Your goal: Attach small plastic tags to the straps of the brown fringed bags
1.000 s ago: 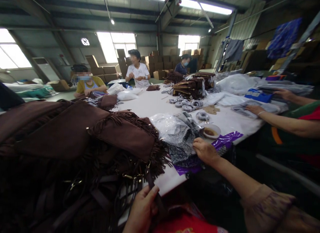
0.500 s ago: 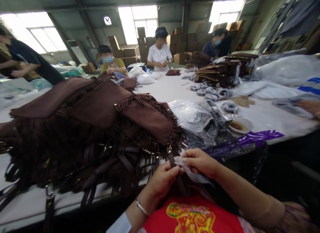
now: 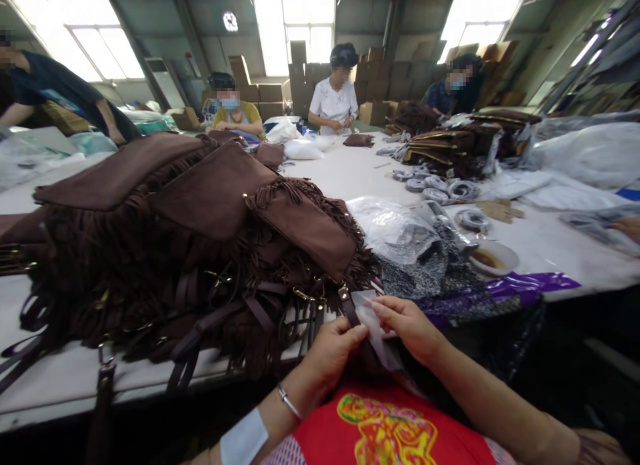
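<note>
My left hand is closed on a dark brown strap, its thumb pressed along the top. At the strap's upper end is a metal clasp, beside the nearest bag in the pile. My right hand pinches a thin white sheet of paper between thumb and fingers. The sheet lies against the strap and hangs toward my red apron. Left of my hands is a big heap of brown fringed bags, with straps and gold-coloured clips dangling over the table edge.
Clear plastic and a purple bag lie to the right, near a bowl of brown liquid. Grey coils and another stack of brown bags are farther back. Several people work around the white table.
The white sheet has been spread flatter and raised along the strap, with my right hand slightly higher on it. My left hand keeps its hold on the strap. The view has shifted slightly.
</note>
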A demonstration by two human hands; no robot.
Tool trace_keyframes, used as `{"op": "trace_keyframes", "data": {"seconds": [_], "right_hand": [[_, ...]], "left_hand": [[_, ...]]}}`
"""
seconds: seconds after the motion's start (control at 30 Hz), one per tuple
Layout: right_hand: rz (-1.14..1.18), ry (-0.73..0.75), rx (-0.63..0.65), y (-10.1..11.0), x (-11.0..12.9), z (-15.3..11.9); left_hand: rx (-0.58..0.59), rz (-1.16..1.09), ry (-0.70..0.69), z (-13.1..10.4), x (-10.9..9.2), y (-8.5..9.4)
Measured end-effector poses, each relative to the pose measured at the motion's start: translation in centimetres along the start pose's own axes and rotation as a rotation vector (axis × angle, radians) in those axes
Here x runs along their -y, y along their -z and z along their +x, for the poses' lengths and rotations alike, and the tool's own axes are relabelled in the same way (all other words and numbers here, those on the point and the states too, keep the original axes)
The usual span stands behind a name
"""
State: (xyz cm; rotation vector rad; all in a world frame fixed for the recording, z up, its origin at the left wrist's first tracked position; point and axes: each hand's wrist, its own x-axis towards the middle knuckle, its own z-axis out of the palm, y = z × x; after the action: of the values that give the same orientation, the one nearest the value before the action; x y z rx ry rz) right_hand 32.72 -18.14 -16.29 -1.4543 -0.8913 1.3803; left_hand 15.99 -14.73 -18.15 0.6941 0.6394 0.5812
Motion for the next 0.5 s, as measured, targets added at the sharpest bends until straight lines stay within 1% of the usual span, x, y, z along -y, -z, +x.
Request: {"op": "trace_keyframes", "data": {"seconds": [0.13, 0.23, 0.3, 0.37, 0.4, 0.5], "right_hand": [[-0.074, 0.036, -0.1, -0.2, 0.1, 0.8], [-0.121, 0.102, -0.172, 0.4, 0.2, 0.8], [-0.129, 0.111, -0.176, 0.9, 0.0, 0.5], [-0.147, 0.096, -0.17, 1.2, -0.2, 0.0], [-0.171, 0.094, -0.17, 1.2, -0.3, -0.3], [-0.266, 0.106, -0.182, 0.7, -0.6, -1.3]], "left_hand": [[0.01, 0.066, 0.071, -0.4, -0.3, 0.3], [0.049, 0.003, 0.096, -1.1, -1.8, 0.8], [0.05, -0.051, 0.093, -1.3, -3.3, 1.1], [0.012, -0.08, 0.071, -1.1, -4.6, 1.1], [-0.027, -0.08, 0.051, -0.9, -5.0, 1.0], [-0.169, -0.048, -0.031, 0.3, -5.5, 0.2]]}}
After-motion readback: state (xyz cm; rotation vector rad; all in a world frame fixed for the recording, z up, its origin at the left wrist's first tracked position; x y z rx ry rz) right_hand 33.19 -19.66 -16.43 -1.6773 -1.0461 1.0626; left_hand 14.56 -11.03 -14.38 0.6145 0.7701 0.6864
